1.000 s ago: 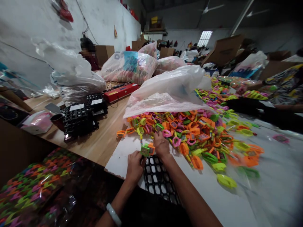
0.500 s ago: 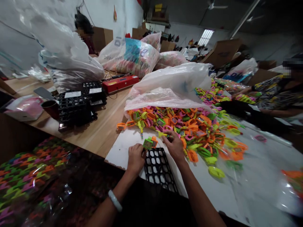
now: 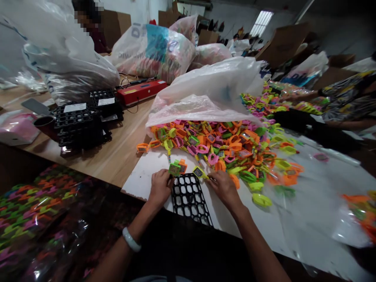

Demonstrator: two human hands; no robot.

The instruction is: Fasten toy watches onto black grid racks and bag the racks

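Note:
My left hand [image 3: 161,186] is closed on a green toy watch [image 3: 174,168] at the far left corner of a black plastic grid tray [image 3: 190,196]. An orange toy watch [image 3: 183,166] sits right beside the green one; whether my fingers also touch it I cannot tell. Between the fingertips of my right hand [image 3: 223,186] is a yellow toy watch [image 3: 199,172], its face turned up above the tray's far right corner. Beyond both hands lies a heap of colourful toy watches [image 3: 235,147], spilling from a large white plastic bag [image 3: 202,105].
Stacked black trays [image 3: 76,125], a brown cup [image 3: 47,126] and a red machine [image 3: 141,92] stand on the wooden table to the left. Bagged toys [image 3: 44,211] lie below the table edge. At right, a co-worker's patterned sleeve [image 3: 343,98] shows.
My right hand has drawn back from the heap with the yellow toy watch, now turned face up over the tray. My left hand keeps its hold. The whole view has shifted slightly.

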